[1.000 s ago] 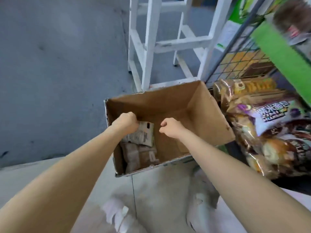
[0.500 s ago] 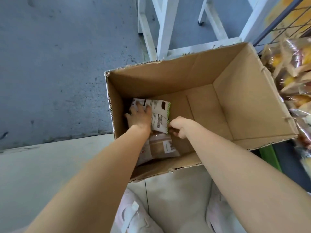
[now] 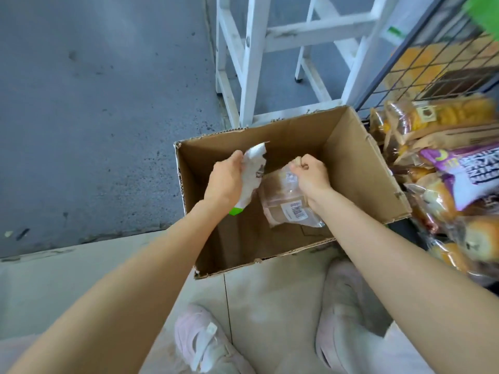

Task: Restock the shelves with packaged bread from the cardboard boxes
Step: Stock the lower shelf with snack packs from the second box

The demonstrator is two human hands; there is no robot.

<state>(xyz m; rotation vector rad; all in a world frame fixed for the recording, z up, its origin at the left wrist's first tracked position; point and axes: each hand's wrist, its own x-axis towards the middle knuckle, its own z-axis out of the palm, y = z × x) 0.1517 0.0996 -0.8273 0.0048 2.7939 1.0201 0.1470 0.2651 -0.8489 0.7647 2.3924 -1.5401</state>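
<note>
An open cardboard box [image 3: 359, 163] stands on the floor in front of me. My left hand [image 3: 225, 180] grips a white bread pack with a green corner [image 3: 252, 174], lifted upright above the box's left side. My right hand [image 3: 312, 178] pinches the top edge of a clear pack of brown bread [image 3: 286, 203], which hangs tilted inside the box. The box floor under the packs looks bare.
To the right, a wire shelf [image 3: 421, 63] holds several bagged breads [image 3: 459, 168]. A white step ladder [image 3: 253, 49] stands just behind the box. Grey floor lies to the left, pale tiles and my pink shoes [image 3: 205, 344] below.
Both hands have lifted out of the box bottom, each bringing up a bread pack. The left pack turned upright; the brown pack rose with the right hand.
</note>
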